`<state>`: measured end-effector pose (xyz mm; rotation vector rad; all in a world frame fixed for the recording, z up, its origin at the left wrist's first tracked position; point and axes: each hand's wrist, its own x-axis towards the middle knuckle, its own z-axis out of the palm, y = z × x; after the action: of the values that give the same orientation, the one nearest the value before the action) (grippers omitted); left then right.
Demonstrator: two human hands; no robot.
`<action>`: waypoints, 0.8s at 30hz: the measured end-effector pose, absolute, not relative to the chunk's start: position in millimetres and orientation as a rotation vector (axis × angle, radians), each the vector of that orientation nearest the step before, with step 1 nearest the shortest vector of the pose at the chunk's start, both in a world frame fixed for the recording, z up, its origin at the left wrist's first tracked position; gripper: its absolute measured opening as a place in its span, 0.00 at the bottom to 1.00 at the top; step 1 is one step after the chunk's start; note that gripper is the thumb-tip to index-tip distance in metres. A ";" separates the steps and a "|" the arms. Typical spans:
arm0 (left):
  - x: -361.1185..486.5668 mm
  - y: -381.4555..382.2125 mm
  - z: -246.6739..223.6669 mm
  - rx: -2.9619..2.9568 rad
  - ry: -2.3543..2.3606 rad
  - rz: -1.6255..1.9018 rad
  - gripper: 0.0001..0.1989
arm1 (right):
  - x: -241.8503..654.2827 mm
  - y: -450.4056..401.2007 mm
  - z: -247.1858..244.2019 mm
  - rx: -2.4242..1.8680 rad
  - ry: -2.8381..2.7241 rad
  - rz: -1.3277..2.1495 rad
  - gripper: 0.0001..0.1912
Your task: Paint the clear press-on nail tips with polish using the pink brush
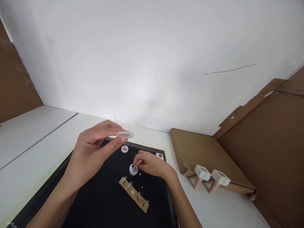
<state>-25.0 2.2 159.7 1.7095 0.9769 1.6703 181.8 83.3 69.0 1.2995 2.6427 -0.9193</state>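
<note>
My left hand (95, 144) is raised over the black mat, thumb and fingers pinching a small translucent rounded piece (125, 134), long and tube-like, with its far end pointing right. Lower down, my right hand (148, 163) reaches in from the right. Its curled fingertips are at the opening of a small round white jar (133, 171) with greyish contents; what they pinch, if anything, is hidden. Just below the jar lies a tan wooden strip (133, 194) carrying several clear upright pieces. A round white lid (124, 149) with a printed picture rests behind, between my hands.
The black mat (99, 196) lies on a white table (57, 133) against a white wall. A small white box (160, 155) sits at its far right corner. Right of it are a flat cardboard box (204, 152) and two pinkish bottles with square white tops (220, 178).
</note>
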 end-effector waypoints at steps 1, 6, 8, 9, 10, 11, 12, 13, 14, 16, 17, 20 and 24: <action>-25.0 2.2 159.5 1.710 0.974 1.671 0.15 | 181.4 83.4 68.2 1.296 2.638 -0.924 0.12; -24.2 3.0 158.9 1.709 0.960 1.670 0.15 | 181.8 82.9 66.8 1.292 2.600 -0.937 0.12; -24.1 3.3 159.0 1.710 0.959 1.669 0.15 | 182.2 82.4 68.1 1.300 2.589 -0.937 0.12; -24.1 3.4 159.1 1.710 0.960 1.667 0.15 | 182.3 82.2 69.1 1.306 2.586 -0.933 0.12; -24.3 3.3 159.3 1.710 0.960 1.666 0.15 | 182.2 82.1 70.1 1.313 2.587 -0.927 0.12; -24.6 3.2 159.4 1.710 0.959 1.666 0.15 | 182.0 81.9 71.1 1.320 2.590 -0.918 0.12; -24.9 3.0 159.6 1.711 0.960 1.662 0.15 | 181.6 81.8 71.9 1.327 2.593 -0.908 0.13; -25.2 2.9 159.8 1.712 0.961 1.659 0.15 | 181.1 81.6 72.6 1.331 2.596 -0.899 0.13; -25.4 2.8 159.9 1.713 0.963 1.657 0.15 | 180.4 81.4 73.0 1.334 2.598 -0.891 0.13; -25.5 3.0 160.0 1.717 0.964 1.656 0.15 | 179.0 81.0 73.1 1.339 2.597 -0.880 0.13; -25.5 3.1 159.9 1.718 0.966 1.655 0.15 | 178.4 80.7 73.0 1.342 2.593 -0.877 0.13; -25.3 3.7 159.9 1.720 0.967 1.657 0.15 | 177.3 79.8 72.4 1.352 2.573 -0.875 0.13; -24.9 3.6 160.3 1.719 0.976 1.651 0.15 | 177.4 79.3 72.2 1.352 2.540 -0.897 0.13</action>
<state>-24.9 3.6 160.3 1.7191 0.9755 1.6509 177.4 79.3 72.2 1.3517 2.5398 -0.8975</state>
